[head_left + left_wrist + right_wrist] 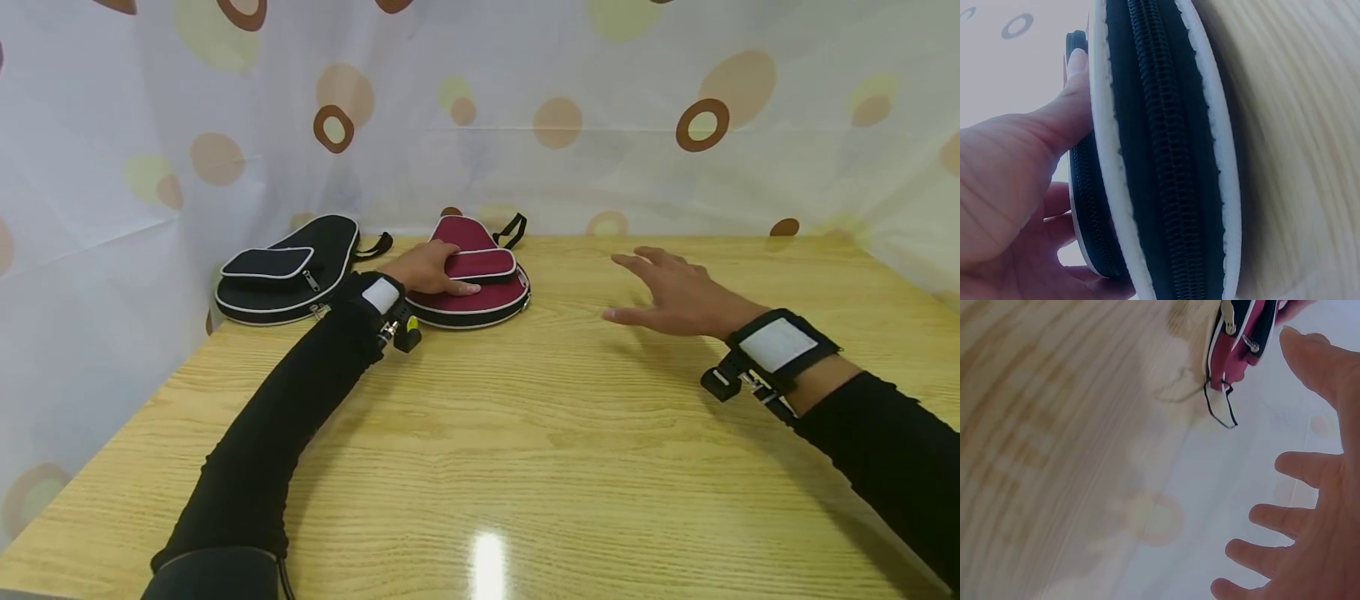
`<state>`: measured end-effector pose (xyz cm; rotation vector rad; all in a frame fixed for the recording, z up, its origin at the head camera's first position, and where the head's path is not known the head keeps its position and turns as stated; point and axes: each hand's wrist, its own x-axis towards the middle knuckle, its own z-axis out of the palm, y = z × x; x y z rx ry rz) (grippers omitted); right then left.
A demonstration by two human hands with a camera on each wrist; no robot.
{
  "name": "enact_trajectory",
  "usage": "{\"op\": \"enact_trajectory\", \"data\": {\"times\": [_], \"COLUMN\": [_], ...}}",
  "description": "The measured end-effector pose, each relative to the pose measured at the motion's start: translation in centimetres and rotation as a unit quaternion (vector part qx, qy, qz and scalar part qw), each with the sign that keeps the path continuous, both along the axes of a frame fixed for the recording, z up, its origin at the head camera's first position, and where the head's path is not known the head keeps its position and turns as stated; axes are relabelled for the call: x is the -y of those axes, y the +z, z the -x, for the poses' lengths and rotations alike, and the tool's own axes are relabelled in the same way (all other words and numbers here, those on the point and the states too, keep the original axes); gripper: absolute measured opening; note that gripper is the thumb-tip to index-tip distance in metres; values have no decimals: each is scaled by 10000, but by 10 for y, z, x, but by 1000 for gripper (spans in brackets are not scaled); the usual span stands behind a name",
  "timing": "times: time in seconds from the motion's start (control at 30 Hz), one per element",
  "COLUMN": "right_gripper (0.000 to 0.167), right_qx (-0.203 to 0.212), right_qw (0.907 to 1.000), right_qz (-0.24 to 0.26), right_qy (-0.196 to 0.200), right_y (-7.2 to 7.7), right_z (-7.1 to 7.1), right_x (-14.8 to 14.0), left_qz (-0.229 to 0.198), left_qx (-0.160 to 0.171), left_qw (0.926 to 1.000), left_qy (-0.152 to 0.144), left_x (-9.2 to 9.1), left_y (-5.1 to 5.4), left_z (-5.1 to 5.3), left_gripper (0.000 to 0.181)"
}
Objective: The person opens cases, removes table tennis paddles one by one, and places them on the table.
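Note:
A red case with white piping lies at the back of the table, its raised pocket facing up. My left hand is on its left part, thumb and fingers spread to either side of the pocket. In the left wrist view the thumb of my left hand presses the zipped pocket and the fingers curl round its other side. My right hand hovers over the table to the right, fingers spread, holding nothing; the right wrist view shows this hand apart from the red case.
A black case with white piping and a small front pocket lies left of the red one, behind my left wrist. Both cases have black straps. A patterned white sheet hangs behind the wooden table and along its left side.

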<state>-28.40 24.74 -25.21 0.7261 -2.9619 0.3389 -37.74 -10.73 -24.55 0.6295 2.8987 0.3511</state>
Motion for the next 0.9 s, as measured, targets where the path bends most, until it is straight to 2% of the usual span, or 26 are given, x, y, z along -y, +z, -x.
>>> {"op": "enact_trajectory", "data": {"times": [0.3, 0.67, 0.9], "right_gripper": [90, 97, 97], "right_qx": [223, 550, 809], "right_qw": [9997, 9982, 9955], "right_qz": [-39, 231, 444], "right_qy": [-48, 66, 208], "right_y": [0, -6, -7], "right_z": [14, 39, 50], "right_x": [20, 37, 44], "left_qz": [66, 39, 27], "left_qx": [-52, -170, -319], "left_qw": [9999, 9994, 9985], "left_qy": [-96, -288, -451], "left_x": [-41, -74, -91], "left_y": [1, -2, 0], "left_z": [0, -2, -6], "left_gripper": [89, 88, 86]}}
